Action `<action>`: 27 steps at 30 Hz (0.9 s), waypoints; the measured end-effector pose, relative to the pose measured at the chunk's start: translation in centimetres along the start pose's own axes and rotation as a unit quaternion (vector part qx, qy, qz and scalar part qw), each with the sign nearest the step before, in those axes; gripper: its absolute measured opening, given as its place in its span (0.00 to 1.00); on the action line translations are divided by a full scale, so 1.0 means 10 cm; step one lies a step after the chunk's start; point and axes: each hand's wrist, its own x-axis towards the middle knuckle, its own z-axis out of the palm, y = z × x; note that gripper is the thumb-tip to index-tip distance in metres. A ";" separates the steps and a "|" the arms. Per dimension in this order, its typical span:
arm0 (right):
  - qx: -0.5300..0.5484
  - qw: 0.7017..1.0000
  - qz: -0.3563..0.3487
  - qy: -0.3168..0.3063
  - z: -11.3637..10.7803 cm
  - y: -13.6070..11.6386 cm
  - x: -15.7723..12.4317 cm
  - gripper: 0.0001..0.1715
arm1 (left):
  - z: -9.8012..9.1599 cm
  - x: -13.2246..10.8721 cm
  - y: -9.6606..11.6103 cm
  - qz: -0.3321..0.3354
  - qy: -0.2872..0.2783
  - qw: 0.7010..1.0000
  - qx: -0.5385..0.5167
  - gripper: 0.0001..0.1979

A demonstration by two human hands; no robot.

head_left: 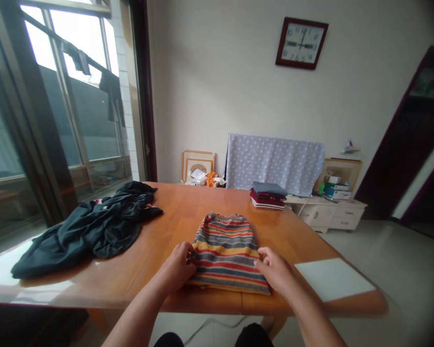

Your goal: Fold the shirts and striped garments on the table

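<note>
A striped garment (226,250) in red, yellow, grey and orange lies flat on the wooden table (173,202) in front of me, its sides folded in. The neck or waist edge points away from me. At its left edge my left hand (183,264) pinches the fabric between thumb and fingers. My right hand (273,267) grips the opposite edge in the same way, at about the same height. The fingertips are partly hidden by the hands themselves.
A crumpled dark garment (90,226) covers the table's left part. A stack of folded clothes (268,195) sits at the far right. Near the right edge lies a white sheet (334,278). Beyond the table stand a cloth-draped object (275,161) and a white cabinet (342,217).
</note>
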 end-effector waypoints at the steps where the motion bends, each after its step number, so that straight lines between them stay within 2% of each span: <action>1: -0.006 1.000 -0.008 0.003 0.00 -0.01 0.00 0.20 | -0.02 -0.01 0.03 -0.006 -0.001 1.000 -0.006 0.17; 4: 0.000 0.999 -0.048 0.020 0.02 -0.18 0.02 0.21 | -0.13 -0.02 0.13 -0.038 -0.005 0.998 -0.049 0.13; 8: 0.035 0.992 -0.122 0.009 0.17 -0.59 0.01 0.18 | -0.27 -0.02 0.22 -0.069 -0.032 0.992 -0.099 0.08; 15: 0.027 0.968 -0.242 -0.062 0.55 -1.14 -0.12 0.15 | -0.26 0.06 0.04 -0.043 -0.031 0.994 -0.097 0.08; 18: -0.007 0.951 -0.288 -0.110 0.72 -1.33 -0.20 0.16 | -0.24 0.09 -0.03 -0.029 -0.052 0.995 -0.074 0.09; 21: -0.047 0.926 -0.334 -0.169 0.86 -1.46 -0.27 0.18 | -0.26 0.12 -0.04 -0.026 -0.073 0.996 -0.052 0.10; 23: -0.066 0.916 -0.339 -0.206 0.93 -1.49 -0.30 0.22 | -0.28 0.15 -0.05 -0.025 -0.079 0.996 -0.042 0.11; 27: -0.064 0.914 -0.324 -0.237 0.98 -1.45 -0.34 0.29 | -0.30 0.27 -0.05 -0.024 -0.055 0.998 -0.035 0.10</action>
